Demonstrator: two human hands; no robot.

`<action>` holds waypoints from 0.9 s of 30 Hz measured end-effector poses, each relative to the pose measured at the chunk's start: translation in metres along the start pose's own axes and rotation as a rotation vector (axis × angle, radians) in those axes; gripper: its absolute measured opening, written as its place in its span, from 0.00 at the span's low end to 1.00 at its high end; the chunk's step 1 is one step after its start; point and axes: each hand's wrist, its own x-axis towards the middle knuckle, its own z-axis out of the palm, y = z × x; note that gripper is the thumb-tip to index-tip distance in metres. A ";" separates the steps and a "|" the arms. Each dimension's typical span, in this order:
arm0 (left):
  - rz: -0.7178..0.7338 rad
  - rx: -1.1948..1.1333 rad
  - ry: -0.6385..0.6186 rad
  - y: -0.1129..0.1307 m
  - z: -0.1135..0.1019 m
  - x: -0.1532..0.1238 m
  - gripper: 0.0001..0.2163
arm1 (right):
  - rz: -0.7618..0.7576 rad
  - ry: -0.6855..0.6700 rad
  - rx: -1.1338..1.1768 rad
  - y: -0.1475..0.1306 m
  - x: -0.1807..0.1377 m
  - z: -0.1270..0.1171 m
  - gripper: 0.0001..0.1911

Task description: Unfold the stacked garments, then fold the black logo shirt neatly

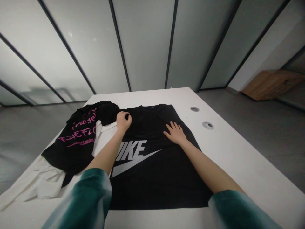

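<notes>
A black T-shirt (152,165) with a large white logo lies spread front-up on the white table (238,159). My left hand (123,121) is curled closed, gripping the shirt's fabric at its upper left shoulder. My right hand (175,133) lies flat with fingers stretched out on the shirt's upper right part, near the right shoulder. Both forearms reach over the shirt, with green sleeves pushed up at the elbows.
A crumpled black garment with pink lettering (78,136) lies left of the shirt, on top of a white garment (35,184) at the table's left edge. Two round cable holes (207,125) sit at the table's right. A wooden cabinet (269,84) stands far right by glass partition walls.
</notes>
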 end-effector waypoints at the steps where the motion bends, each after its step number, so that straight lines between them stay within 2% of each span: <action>1: 0.122 0.020 -0.168 0.009 0.003 -0.004 0.09 | -0.001 0.000 0.000 0.000 0.000 0.000 0.38; 3: 0.272 -0.007 -0.513 0.023 0.011 -0.010 0.09 | -0.002 0.001 0.002 0.000 0.000 0.000 0.39; 4: 0.284 -0.038 -0.634 0.027 0.014 -0.013 0.09 | -0.003 0.001 0.004 0.000 0.000 -0.001 0.39; 5: 0.258 -0.071 -0.704 0.030 0.017 -0.015 0.11 | -0.003 -0.001 0.006 0.000 0.000 -0.001 0.39; 6: 0.206 -0.099 -0.723 0.030 0.019 -0.016 0.13 | -0.003 -0.002 0.008 0.000 -0.001 -0.002 0.39; 7: 0.143 -0.116 -0.699 0.029 0.021 -0.016 0.14 | -0.003 -0.004 0.009 0.000 -0.001 -0.002 0.39; 9: 0.044 -0.096 -0.573 0.024 0.023 -0.015 0.16 | -0.003 -0.004 0.014 -0.001 -0.001 -0.003 0.39; 11: 0.038 -0.024 -0.452 0.017 0.026 -0.014 0.15 | -0.004 -0.002 0.018 0.000 -0.001 -0.003 0.39; 12: 0.076 0.022 -0.435 0.014 0.027 -0.014 0.13 | -0.004 -0.002 0.020 0.000 -0.001 -0.002 0.39; 14: 0.194 0.124 -0.504 0.009 0.029 -0.017 0.15 | -0.004 -0.002 0.021 0.000 -0.001 -0.002 0.40; 16: 0.279 0.237 -0.619 0.005 0.031 -0.022 0.22 | -0.002 -0.004 0.022 0.001 0.000 -0.002 0.40; 19: 0.282 0.361 -0.692 -0.002 0.029 -0.033 0.29 | 0.009 -0.006 0.024 0.000 -0.001 -0.002 0.39; 22: 0.213 0.428 -0.685 -0.011 0.020 -0.039 0.30 | 0.035 0.000 0.028 -0.001 -0.001 -0.002 0.40; 25: 0.087 0.507 -0.617 -0.019 0.010 -0.040 0.30 | 0.049 0.009 0.026 -0.002 -0.001 -0.001 0.40; 27: 0.083 0.529 -0.552 -0.020 0.006 -0.039 0.29 | 0.042 0.008 0.024 -0.002 -0.001 0.000 0.40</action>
